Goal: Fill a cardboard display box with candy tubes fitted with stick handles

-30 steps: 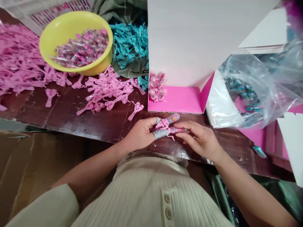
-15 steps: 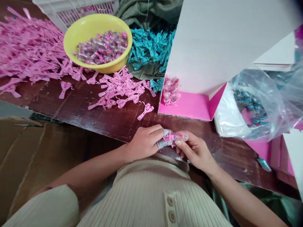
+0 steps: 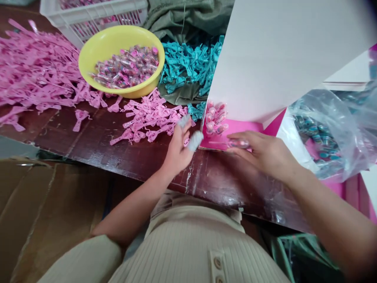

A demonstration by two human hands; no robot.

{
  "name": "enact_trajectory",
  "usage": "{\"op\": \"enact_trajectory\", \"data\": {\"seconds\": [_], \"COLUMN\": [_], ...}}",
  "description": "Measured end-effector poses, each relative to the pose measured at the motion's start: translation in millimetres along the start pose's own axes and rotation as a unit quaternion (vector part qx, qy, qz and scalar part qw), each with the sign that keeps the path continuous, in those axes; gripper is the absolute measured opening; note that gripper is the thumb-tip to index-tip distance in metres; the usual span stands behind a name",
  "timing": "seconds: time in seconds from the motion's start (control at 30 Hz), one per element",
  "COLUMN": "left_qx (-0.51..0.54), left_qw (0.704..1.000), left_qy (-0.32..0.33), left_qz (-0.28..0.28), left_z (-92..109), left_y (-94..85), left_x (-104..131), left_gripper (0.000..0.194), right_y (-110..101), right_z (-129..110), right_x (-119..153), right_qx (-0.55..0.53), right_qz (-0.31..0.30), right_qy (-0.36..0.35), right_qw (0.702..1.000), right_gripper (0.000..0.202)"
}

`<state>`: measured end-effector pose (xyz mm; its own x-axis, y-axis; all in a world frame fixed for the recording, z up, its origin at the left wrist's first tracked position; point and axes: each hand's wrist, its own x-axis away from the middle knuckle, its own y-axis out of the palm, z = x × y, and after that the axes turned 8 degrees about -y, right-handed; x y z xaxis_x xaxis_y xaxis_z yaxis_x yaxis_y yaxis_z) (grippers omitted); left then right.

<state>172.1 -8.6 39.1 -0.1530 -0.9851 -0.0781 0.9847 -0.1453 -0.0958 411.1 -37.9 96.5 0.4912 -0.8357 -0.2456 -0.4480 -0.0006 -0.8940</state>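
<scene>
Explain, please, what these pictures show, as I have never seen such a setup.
No machine here: these are a person's own two hands. Every picture comes from one camera worn on the head, looking forward and down. On the dark table lie a large pile and a small pile of pink pieces, and a yellow bowl of small tubes; teal pieces are beside it. An open box with a pink floor holds a cluster of pink items at its left; a clear bag is to its right. The right hand holds a small pink item at the box's front edge. The left hand, its two grey covers spread apart, is by the small pile.
</scene>
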Motion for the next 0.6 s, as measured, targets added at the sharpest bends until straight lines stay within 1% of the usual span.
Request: {"op": "enact_trajectory", "data": {"seconds": [0.07,0.1,0.17,0.2,0.27,0.33,0.4,0.5,0.6], "left_qx": [0.048,0.055,0.063,0.068,0.086,0.105,0.114,0.117,0.132], "left_qw": [0.999,0.998,0.996,0.994,0.988,0.983,0.980,0.980,0.978], "left_qy": [0.005,-0.008,-0.057,-0.086,-0.130,-0.151,-0.159,-0.154,-0.156], "left_qz": [0.013,0.010,0.002,0.000,0.004,0.018,0.026,0.034,0.034], "left_z": [-5.4,-7.3,-9.9,-11.2,-14.2,-17.8,-20.9,-22.8,-21.9], "left_y": [11.9,19.4,33.6,39.2,46.0,48.0,47.8,46.7,45.5], "left_x": [-31.3,-45.1,-65.5,-71.5,-76.4,-75.4,-72.4,-68.3,-65.0], "left_gripper": [0.061,0.058,0.051,0.048,0.047,0.048,0.049,0.050,0.053], "right_y": [-0.7,0.0,1.5,1.6,0.7,-1.0,-1.8,0.5,4.2], "right_z": [5.5,5.8,2.7,0.3,-3.5,-4.3,-3.2,-4.1,-11.2], "right_x": [-17.2,-25.4,-39.4,-45.0,-53.7,-60.0,-65.0,-69.4,-66.7], "right_qx": [0.078,0.096,0.106,0.105,0.120,0.148,0.157,0.143,0.163], "right_qz": [-0.067,-0.100,-0.155,-0.176,-0.195,-0.197,-0.214,-0.250,-0.248], "right_qy": [-0.030,-0.040,-0.054,-0.056,-0.042,-0.022,-0.024,-0.025,-0.003], "right_qw": [0.994,0.989,0.981,0.977,0.973,0.969,0.964,0.957,0.955], "right_gripper": [0.034,0.033,0.028,0.026,0.025,0.028,0.030,0.026,0.030]}}
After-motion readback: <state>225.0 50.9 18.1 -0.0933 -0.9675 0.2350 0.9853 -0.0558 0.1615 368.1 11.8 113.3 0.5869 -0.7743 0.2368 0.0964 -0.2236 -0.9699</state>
